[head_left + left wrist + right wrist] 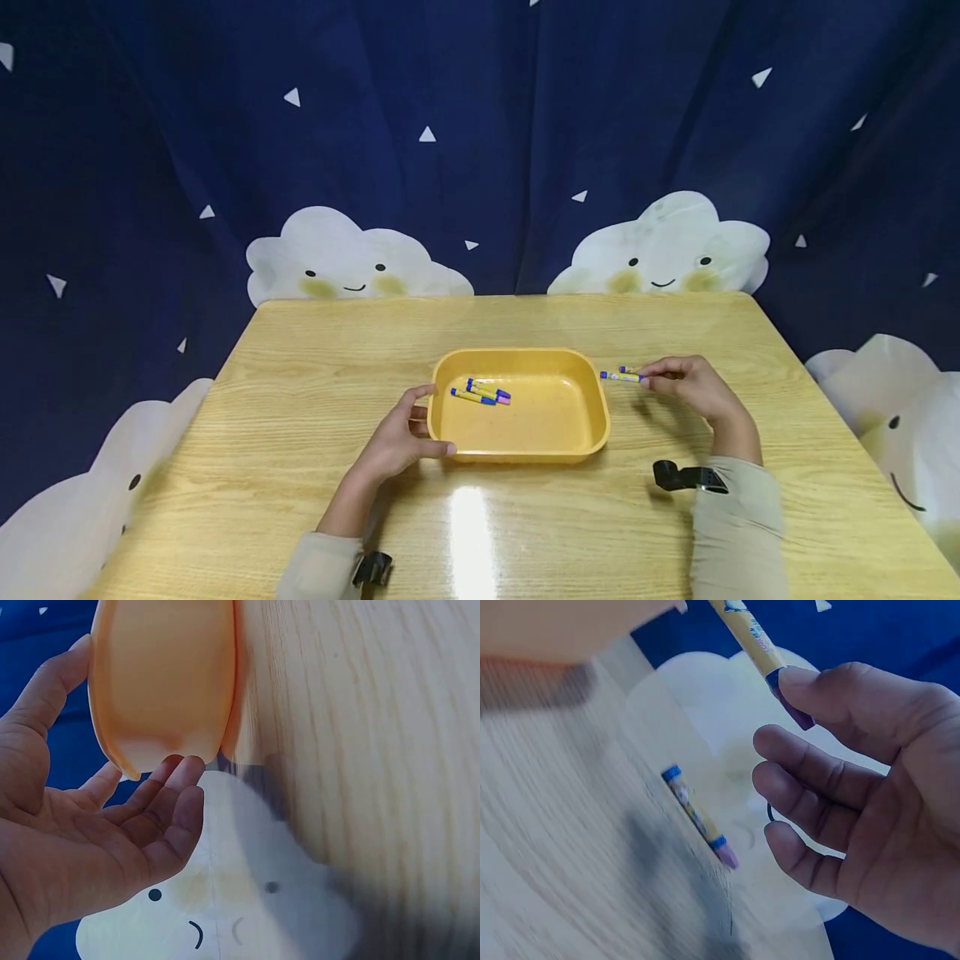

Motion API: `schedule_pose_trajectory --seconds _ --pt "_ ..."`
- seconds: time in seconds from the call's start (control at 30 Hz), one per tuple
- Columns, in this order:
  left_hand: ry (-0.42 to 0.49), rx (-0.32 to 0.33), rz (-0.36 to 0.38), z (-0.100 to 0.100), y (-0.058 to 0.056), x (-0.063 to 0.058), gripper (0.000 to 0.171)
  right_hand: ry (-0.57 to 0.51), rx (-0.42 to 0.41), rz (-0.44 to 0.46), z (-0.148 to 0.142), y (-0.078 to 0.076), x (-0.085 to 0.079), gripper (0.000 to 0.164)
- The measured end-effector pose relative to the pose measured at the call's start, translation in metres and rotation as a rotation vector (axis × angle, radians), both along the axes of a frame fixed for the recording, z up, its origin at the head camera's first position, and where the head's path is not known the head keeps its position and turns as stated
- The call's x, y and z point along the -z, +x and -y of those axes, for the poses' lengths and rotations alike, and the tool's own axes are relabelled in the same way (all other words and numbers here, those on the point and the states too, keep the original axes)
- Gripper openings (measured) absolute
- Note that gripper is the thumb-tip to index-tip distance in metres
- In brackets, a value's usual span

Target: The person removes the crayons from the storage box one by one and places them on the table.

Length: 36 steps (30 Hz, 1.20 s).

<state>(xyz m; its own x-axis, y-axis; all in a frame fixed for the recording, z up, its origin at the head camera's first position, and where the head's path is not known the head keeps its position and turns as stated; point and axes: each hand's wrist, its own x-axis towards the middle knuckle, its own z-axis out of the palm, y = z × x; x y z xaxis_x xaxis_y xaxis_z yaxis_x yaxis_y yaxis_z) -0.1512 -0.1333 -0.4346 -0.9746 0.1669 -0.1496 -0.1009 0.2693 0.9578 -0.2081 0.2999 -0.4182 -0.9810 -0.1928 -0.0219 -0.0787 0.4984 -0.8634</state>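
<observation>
A yellow plastic tray [525,454] stands on the table, with three yellow-wrapped crayons [472,397] lying in its left part. My left hand [397,437] grips the tray's left end, the thumb on the front rim and the index finger at the left rim. In the left wrist view, the lower fingers curl beside the tray's outer wall [169,682]. Just right of the tray, my right hand [693,387] pinches a crayon [751,636] with a purple tip. Another crayon [694,814], purple-pink at its tip, lies on the table below that hand.
The wooden table [337,350] reaches back to a dark blue curtain [480,108] with white triangles and smiling clouds. A black strap mount [678,477] sits at the right wrist, another [372,569] at the left. Light glares off the table in front of the tray.
</observation>
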Motion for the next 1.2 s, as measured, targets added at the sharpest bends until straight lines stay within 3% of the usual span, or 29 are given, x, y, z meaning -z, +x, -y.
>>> schedule_pose_trajectory --seconds 0.4,0.5,1.0,1.2 --pt "-0.018 0.01 -0.002 0.0 0.002 -0.005 0.095 0.074 0.058 0.071 -0.038 -0.011 0.019 0.036" --pt "-0.018 0.01 -0.002 0.001 0.0 0.0 0.096 0.091 0.081 0.075 -0.043 -0.013 0.025 0.037" --pt "-0.038 -0.008 0.017 0.0 -0.001 0.002 0.095 0.186 0.111 0.104 -0.049 -0.021 0.04 0.033" --pt "-0.036 0.004 0.002 0.001 -0.001 0.0 0.094 0.222 0.087 0.051 -0.048 -0.026 0.043 0.029"
